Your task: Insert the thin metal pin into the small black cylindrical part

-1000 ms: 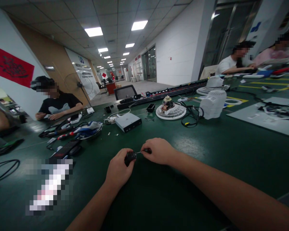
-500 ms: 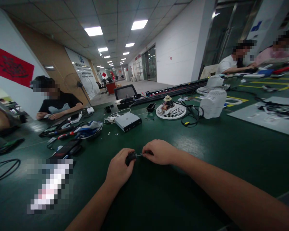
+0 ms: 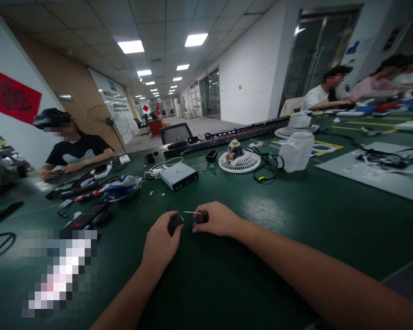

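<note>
Above the green table (image 3: 227, 275), my left hand (image 3: 161, 238) is closed around a small dark rounded part (image 3: 175, 223); its exact kind does not show. My right hand (image 3: 218, 219) grips a screwdriver (image 3: 194, 212) by its dark handle, mostly hidden in the fingers. The thin metal shaft points left, towards the dark part, and its tip stands apart from it. Beyond my hands lies a silver, box-shaped disc drive (image 3: 179, 176) with a black front.
Further back sit a white fan grille with a motor (image 3: 240, 160), a white plastic housing (image 3: 297, 152), a black cable (image 3: 270, 174) and a small black tray (image 3: 212, 156). Tools and a blue cloth (image 3: 122, 189) lie at left. A person (image 3: 77, 149) sits across the table; others sit at right.
The screwdriver's shaft has come away from the dark part, leaving a gap between them. Its tip has risen, and my left hand has shifted slightly left. The camera view has turned a little.
</note>
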`<state>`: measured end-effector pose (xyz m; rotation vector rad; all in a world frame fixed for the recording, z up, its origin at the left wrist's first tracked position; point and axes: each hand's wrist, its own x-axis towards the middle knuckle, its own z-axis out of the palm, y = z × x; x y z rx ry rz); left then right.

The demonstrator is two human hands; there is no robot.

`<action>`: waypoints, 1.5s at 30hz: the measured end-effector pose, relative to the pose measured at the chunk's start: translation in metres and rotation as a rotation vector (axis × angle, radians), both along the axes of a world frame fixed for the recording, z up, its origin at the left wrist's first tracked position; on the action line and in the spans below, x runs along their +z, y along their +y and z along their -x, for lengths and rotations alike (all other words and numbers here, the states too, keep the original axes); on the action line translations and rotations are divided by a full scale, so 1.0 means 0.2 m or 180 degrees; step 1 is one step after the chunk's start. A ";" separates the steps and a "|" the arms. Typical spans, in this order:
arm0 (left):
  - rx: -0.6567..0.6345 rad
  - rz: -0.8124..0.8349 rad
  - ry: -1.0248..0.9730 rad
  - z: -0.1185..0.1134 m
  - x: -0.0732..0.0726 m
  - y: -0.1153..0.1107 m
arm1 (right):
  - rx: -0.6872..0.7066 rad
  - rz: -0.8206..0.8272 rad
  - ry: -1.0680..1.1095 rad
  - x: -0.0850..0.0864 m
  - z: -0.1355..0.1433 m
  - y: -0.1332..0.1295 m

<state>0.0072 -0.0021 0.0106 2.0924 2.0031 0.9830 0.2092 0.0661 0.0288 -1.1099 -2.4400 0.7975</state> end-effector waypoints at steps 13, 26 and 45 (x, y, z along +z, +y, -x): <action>-0.0902 0.0188 -0.0080 -0.02 0.01 -0.02 | 0.0058 -0.0057 0.0777 -0.02 0.00 0.02; -0.1270 -0.0107 -0.0244 -0.02 0.02 -0.05 | 0.0174 -0.0183 0.0628 0.01 0.00 -0.03; -0.0570 -0.0373 -0.0039 0.00 -0.02 -0.01 | -0.0432 -0.0863 -0.0051 0.05 -0.02 -0.03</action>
